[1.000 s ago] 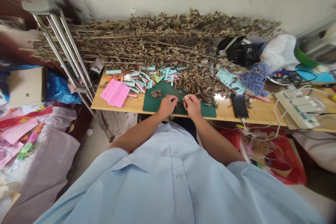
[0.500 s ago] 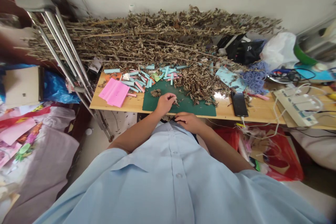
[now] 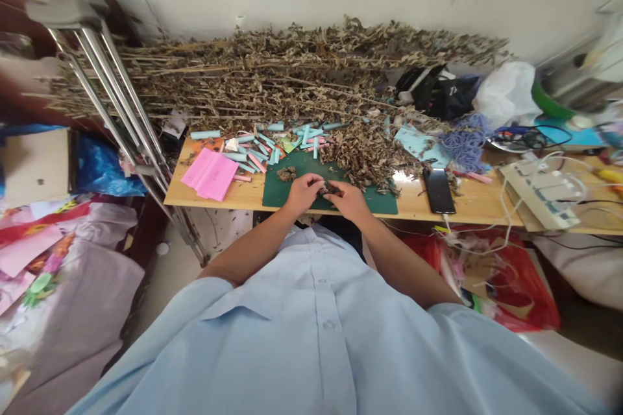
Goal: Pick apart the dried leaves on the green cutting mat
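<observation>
Left hand: the left hand (image 3: 304, 196) is over the front of the green mat (image 3: 275, 196), with its thumb and fingers pinching a bit of dry leaf (image 3: 326, 190).
Right hand: the right hand (image 3: 349, 200) is just beside it, its fingertips on the same bit; too small to tell how tightly they grip.
Bit of leaf: it is between the two hands, above the mat, near the front edge of the wooden table (image 3: 491, 206).
Small clump: a little leaf clump (image 3: 286, 173) sits on the mat, behind and to the left of the left hand.
Leaf heap: a big brown leaf heap (image 3: 360, 154) covers the mat's back right part and spills past it.
Rolls: blue and pink rolls (image 3: 236, 157) lie in a mess, left of the heap.
Pink paper: folded pink paper (image 3: 210, 174) lies near the table's left end.
Phone: a black phone (image 3: 439, 191) lies right of the mat, with a white cord plugged in.
Stalks: long dry stalks (image 3: 272, 71) lie along the back, by the wall.
</observation>
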The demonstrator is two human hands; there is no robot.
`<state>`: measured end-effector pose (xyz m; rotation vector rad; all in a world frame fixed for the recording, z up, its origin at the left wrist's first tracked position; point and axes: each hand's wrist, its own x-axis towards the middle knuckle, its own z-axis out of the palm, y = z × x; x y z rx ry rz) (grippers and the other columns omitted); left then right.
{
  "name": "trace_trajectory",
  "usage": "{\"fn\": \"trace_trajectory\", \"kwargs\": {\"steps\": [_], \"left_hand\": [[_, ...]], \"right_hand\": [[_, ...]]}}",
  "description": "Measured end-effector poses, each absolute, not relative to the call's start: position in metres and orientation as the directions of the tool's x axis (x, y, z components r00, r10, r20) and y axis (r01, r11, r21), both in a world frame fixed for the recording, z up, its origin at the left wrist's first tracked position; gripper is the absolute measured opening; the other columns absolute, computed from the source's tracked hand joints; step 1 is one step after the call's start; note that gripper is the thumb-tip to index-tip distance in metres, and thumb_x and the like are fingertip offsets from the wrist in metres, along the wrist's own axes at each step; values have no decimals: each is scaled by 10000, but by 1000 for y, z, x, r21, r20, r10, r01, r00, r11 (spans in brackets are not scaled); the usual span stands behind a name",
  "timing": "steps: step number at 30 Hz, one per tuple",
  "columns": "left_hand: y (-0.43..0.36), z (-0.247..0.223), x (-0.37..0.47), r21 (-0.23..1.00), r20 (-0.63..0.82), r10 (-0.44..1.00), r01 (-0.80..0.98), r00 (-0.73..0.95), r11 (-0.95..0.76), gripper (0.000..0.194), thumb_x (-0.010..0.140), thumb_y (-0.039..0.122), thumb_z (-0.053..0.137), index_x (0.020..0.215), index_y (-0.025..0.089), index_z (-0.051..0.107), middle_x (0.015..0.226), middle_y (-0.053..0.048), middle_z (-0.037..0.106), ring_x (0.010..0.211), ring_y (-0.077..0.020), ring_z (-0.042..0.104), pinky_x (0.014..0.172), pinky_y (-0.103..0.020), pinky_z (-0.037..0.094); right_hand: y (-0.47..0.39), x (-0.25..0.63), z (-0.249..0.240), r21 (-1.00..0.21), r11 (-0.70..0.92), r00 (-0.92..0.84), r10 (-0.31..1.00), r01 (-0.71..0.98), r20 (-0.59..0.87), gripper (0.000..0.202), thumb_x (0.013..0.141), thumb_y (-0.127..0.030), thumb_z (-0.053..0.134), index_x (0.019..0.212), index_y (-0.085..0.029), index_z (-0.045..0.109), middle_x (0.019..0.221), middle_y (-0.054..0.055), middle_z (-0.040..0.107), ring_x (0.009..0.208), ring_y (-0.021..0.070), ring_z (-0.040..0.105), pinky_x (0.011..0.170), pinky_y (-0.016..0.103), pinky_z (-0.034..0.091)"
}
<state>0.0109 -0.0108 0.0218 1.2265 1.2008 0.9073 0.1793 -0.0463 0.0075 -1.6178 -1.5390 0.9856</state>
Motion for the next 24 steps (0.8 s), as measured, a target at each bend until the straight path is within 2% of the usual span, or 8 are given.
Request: {"fn": "trace_trajectory", "kwargs": {"steps": [5, 12, 20, 24], "left_hand": [[-12, 24, 10, 985, -172, 963, 63, 207, 162, 157, 803, 266, 633, 902, 146, 655, 620, 10, 631, 428, -74, 492, 441, -204, 368], [-12, 23, 12, 984, -168, 970, 92, 175, 153, 124, 822, 245, 610, 895, 150, 640, 642, 1, 660, 426, -73, 505, 437, -200, 373], [-12, 24, 15, 978, -196, 968, 107, 155, 180, 100, 827, 222, 611, 887, 145, 636, 644, -4, 666, 436, -77, 525, 451, -199, 392], [-12, 23, 15, 980, -191, 972, 82, 139, 180, 96, 830, 222, 611, 888, 149, 632, 641, 0, 661, 432, -80, 529, 443, -199, 391]], "right_hand": [[-41, 180, -2, -949, -91, 12, 996, 300, -91, 260, 798, -354, 675, 1016, -233, 748, 936, 52, 735, 645, 182, 686, 610, 353, 618], [-41, 184, 6, -916, -6, 9, 1000, 400, -2, 222, 833, -355, 621, 958, -214, 739, 960, 67, 707, 617, 155, 661, 566, 317, 606], [-39, 187, 6, -928, -96, 83, 994, 361, -71, 179, 821, -337, 590, 899, -214, 694, 794, 30, 686, 572, 152, 632, 527, 300, 577], [-39, 185, 9, -937, -137, 115, 988, 323, -105, 193, 803, -378, 612, 884, -215, 678, 704, 10, 663, 548, 158, 617, 531, 311, 569]]}}
